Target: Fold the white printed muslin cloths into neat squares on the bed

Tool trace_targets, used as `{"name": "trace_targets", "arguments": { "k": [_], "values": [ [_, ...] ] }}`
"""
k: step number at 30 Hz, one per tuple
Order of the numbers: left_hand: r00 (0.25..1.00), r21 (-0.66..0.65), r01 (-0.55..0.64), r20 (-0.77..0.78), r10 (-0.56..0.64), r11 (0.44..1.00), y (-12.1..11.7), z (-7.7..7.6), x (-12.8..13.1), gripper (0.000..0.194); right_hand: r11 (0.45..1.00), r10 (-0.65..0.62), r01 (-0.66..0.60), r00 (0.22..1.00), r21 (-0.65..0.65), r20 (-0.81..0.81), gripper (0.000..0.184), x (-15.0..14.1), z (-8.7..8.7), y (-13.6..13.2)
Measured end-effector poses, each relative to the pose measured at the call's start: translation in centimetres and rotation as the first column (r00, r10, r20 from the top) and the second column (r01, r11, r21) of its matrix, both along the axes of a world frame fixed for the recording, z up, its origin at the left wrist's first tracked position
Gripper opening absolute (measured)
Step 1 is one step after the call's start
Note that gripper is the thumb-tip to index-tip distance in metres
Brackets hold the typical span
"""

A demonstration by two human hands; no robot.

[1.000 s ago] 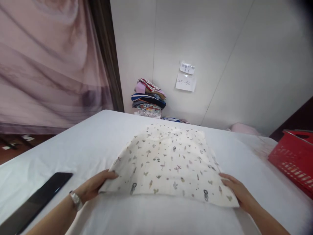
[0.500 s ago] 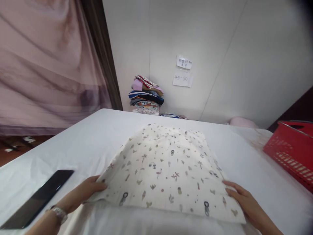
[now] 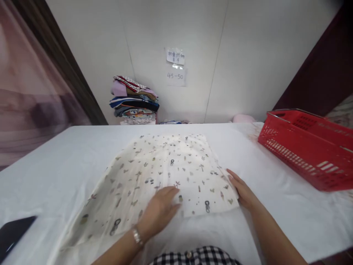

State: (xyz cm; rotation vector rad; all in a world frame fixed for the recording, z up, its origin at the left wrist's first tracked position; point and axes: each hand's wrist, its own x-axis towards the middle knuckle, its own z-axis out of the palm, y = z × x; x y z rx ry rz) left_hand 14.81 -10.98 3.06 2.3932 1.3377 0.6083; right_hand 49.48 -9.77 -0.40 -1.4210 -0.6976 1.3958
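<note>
A white cloth [image 3: 190,165] with small printed palms, flamingos and sunglasses lies spread on the white-covered table. My left hand [image 3: 158,208], with a bracelet at its wrist, is over the cloth's near middle. Its fingers are stretched out and its thumb is apart, holding nothing. At the cloth's right edge, close to the near right corner, my right hand [image 3: 242,189] has its thumb and finger closed on the fabric. The cloth's left side slopes down in soft folds towards the near edge.
A red perforated basket [image 3: 298,147] stands on the table [image 3: 256,217] at right. A dark phone [image 3: 13,235] lies at the left edge. Behind the table are stacked folded fabrics [image 3: 135,101], a pink bundle [image 3: 244,118] and paper signs [image 3: 176,76] on the wall.
My left hand has let go of the cloth's left edge and moved right, over its middle. The right hand stays at the right edge. My view has turned right, showing more of the basket.
</note>
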Motion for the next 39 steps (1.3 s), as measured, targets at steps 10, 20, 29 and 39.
{"name": "trace_targets", "arguments": {
  "k": [10, 20, 29, 39],
  "values": [
    [0.919, 0.1, 0.376, -0.165, -0.357, 0.921, -0.3, -1.4, 16.1, 0.056, 0.993, 0.119, -0.118, 0.992, 0.024, -0.036, 0.068, 2.8, 0.4, -0.9],
    [0.991, -0.186, 0.109, 0.103, -0.091, 0.977, 1.5, -1.6, 16.6, 0.017, 0.981, 0.187, -0.191, 0.977, 0.028, 0.101, 0.072, 3.4, 1.6, -1.0],
    [0.613, -0.518, -0.142, 0.623, 0.486, 0.844, 7.1, 4.4, 15.3, 0.026, 0.981, 0.182, -0.188, 0.978, 0.048, 0.104, 0.068, 3.3, 2.2, -1.4],
    [0.933, 0.128, 0.065, 0.345, -0.106, 0.99, 5.8, 4.5, 19.2, 0.022, 0.976, 0.177, -0.175, 0.984, 0.132, 0.002, 0.072, 3.2, 1.8, -1.3]
  ]
}}
